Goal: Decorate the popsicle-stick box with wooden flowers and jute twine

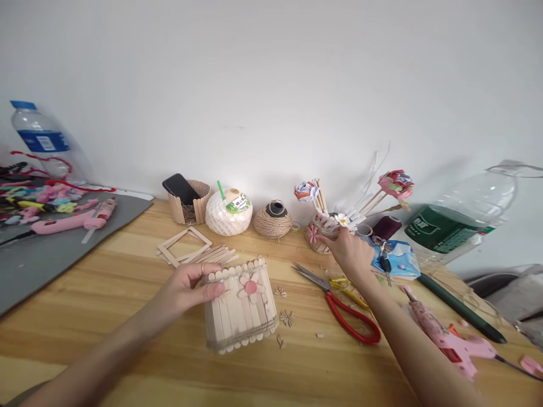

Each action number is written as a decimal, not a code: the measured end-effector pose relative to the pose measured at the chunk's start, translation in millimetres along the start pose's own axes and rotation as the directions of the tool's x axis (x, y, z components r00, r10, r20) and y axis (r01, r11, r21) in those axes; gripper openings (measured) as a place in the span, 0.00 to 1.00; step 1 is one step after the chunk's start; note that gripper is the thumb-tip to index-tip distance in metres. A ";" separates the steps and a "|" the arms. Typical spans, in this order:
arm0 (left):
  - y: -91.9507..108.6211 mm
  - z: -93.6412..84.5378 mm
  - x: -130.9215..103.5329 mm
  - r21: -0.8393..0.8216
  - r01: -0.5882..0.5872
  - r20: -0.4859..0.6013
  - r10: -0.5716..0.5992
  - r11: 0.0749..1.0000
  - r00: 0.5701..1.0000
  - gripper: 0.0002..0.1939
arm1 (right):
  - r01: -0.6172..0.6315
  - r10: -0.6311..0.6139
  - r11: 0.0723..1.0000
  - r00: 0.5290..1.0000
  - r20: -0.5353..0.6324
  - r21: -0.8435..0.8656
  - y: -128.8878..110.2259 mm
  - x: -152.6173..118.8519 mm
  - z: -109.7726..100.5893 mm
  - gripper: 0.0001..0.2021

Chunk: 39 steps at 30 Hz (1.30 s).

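Note:
My left hand [197, 288] grips the upper left edge of a craft-stick box [240, 311], thumb on its front. A stick flower with a pink centre [250, 287] decorates that front, and the box is tilted a little above the table. My right hand [350, 251] reaches to a small decorated basket [316, 234] at the back, which holds paper flowers and sticks. Its fingers close at the basket's rim by a white flower [343, 220]; the basket is partly hidden by the hand, and the exact hold is unclear. Red-handled scissors [352, 319] lie below my right wrist.
A twine ball [271, 221], a coconut [229, 215] and a stick holder with a phone [180, 189] line the wall. Loose craft sticks [212, 255] lie left. Pink glue guns [453, 339] flank the workspace, one on a grey mat [85, 243]. A large bottle [449, 226] leans right.

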<state>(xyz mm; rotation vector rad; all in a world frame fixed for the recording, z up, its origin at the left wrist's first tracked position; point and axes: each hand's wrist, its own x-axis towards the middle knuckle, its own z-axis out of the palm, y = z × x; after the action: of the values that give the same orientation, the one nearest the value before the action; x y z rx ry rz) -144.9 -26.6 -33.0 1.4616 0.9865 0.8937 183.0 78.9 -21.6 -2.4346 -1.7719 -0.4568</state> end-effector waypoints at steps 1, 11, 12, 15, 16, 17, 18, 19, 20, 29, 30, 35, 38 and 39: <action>0.4 0.5 0.0 -0.002 -0.003 -0.007 0.003 1.000 1.000 0.16 | 0.001 -0.001 1.000 1.000 0.000 -0.002 -1.6 0.7 -0.6 0.32; 0.4 0.1 -1.4 0.083 -0.005 -0.100 0.014 0.997 0.995 0.14 | 0.131 -0.133 0.990 0.990 0.040 0.051 5.5 2.4 6.5 0.26; 0.2 -0.2 -1.2 0.097 0.002 -0.100 0.008 0.995 0.995 0.15 | 0.163 -0.166 0.985 0.985 0.049 0.064 10.5 0.7 7.5 0.23; 0.8 0.8 -0.8 0.118 0.021 -0.100 -0.009 0.993 0.995 0.16 | 0.246 -0.254 0.963 0.966 0.058 0.112 29.2 -6.3 6.9 0.18; 1.2 2.0 -0.9 0.113 0.026 -0.110 -0.013 0.993 0.994 0.17 | 0.270 -0.279 0.954 0.959 0.055 0.130 36.3 -8.8 5.2 0.17; 1.7 3.4 -1.1 0.103 0.029 -0.129 -0.015 0.994 0.992 0.17 | 0.295 -0.305 0.944 0.951 0.050 0.148 43.6 -11.2 2.6 0.17; 2.1 4.8 -1.4 0.089 0.029 -0.151 -0.015 0.996 0.988 0.18 | 0.321 -0.333 0.932 0.942 0.048 0.168 51.1 -13.5 -0.6 0.16; 2.2 6.2 -1.5 0.077 0.028 -0.173 -0.014 0.997 0.985 0.18 | 0.350 -0.365 0.917 0.930 0.049 0.189 58.5 -15.8 -4.4 0.14; 2.0 7.2 -1.3 0.065 0.030 -0.189 -0.017 0.997 0.982 0.18 | 0.383 -0.403 0.899 0.914 0.056 0.214 65.6 -18.2 -8.4 0.13; 2.3 22.6 5.7 0.026 0.040 -0.047 -0.039 0.999 0.998 0.16 | 0.593 -0.675 0.713 0.725 0.139 0.373 84.3 -60.5 -18.4 0.10; 5.1 29.3 4.3 0.019 0.045 -0.014 -0.044 0.999 0.999 0.16 | 0.587 -0.669 0.717 0.731 0.135 0.374 82.0 -64.5 -16.1 0.10; 22.1 73.6 -5.6 0.013 -0.053 0.167 0.050 0.999 0.985 0.16 | 0.506 -0.593 0.747 0.801 0.086 0.432 75.9 -70.7 -6.6 0.06; 29.6 100.0 -6.7 0.061 -0.211 0.369 0.175 0.975 0.913 0.20 | 0.454 -0.556 0.719 0.830 0.043 0.525 78.4 -70.2 -7.7 0.06; 31.9 107.9 -6.0 0.068 -0.259 0.419 0.208 0.963 0.884 0.21 | 0.439 -0.549 0.700 0.835 0.031 0.564 79.5 -70.6 -9.5 0.05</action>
<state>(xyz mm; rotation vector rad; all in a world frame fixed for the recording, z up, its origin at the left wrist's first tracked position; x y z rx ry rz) -44.1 -73.0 -13.2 1.8112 0.5656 0.6607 236.4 -13.4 -25.6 -1.6399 -2.2584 0.2577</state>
